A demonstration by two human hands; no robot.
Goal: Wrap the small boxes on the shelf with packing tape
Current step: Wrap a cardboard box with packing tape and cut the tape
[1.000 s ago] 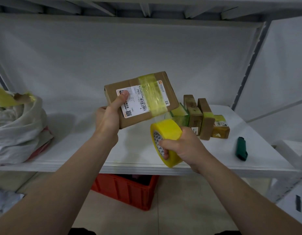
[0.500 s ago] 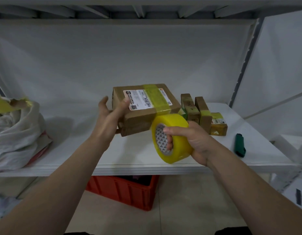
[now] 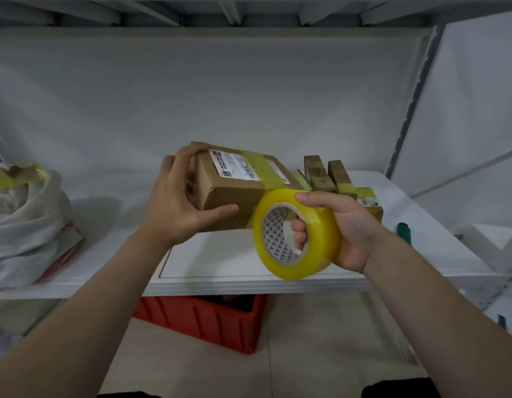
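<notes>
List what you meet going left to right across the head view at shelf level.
White sack → left hand gripping the cardboard box → yellow tape roll → right hand holding it → green object on the shelf.

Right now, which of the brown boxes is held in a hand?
The large labelled box, gripped by the left hand next to the tape roll; the smaller boxes sit on the shelf behind it.

Matt brown cardboard box (image 3: pixel 231 205) under glossy yellow tape, shiny translucent tape roll (image 3: pixel 295 234), smooth white shelf (image 3: pixel 220 262), red plastic crate (image 3: pixel 203 320).
</notes>
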